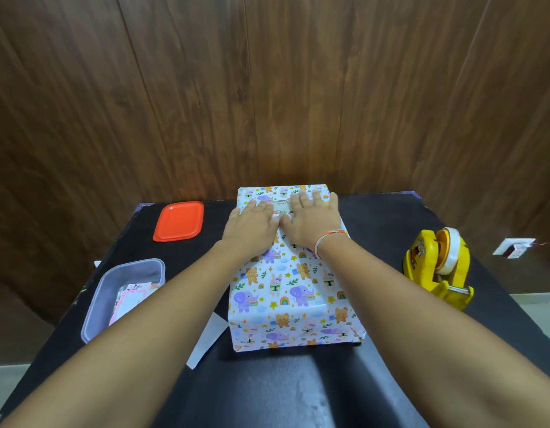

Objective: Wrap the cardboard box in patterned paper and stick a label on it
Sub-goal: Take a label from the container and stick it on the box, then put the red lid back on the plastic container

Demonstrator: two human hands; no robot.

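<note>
head view: rectangular box wrapped in white animal-print paper (293, 282) is lying mid-worktop on the black worktop (298, 393). left hand (252, 227) and right hand (310, 223) are pressing flat on its far top, fingers released and straight, flanking a small printed label (283, 206). an orange rectangular plastic lid (178, 221) and a clear plastic tub of cards (125, 296) are sitting left; a yellow tape dispenser (437, 267) is sitting right.

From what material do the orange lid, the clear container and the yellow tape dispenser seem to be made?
Orange lid: probably plastic, smooth and slightly glossy, with a moulded raised rim.
Clear container: likely translucent plastic; the cards inside show through its cloudy wall.
Yellow tape dispenser: apparently hard plastic, shiny, with rounded moulded shapes.
</note>
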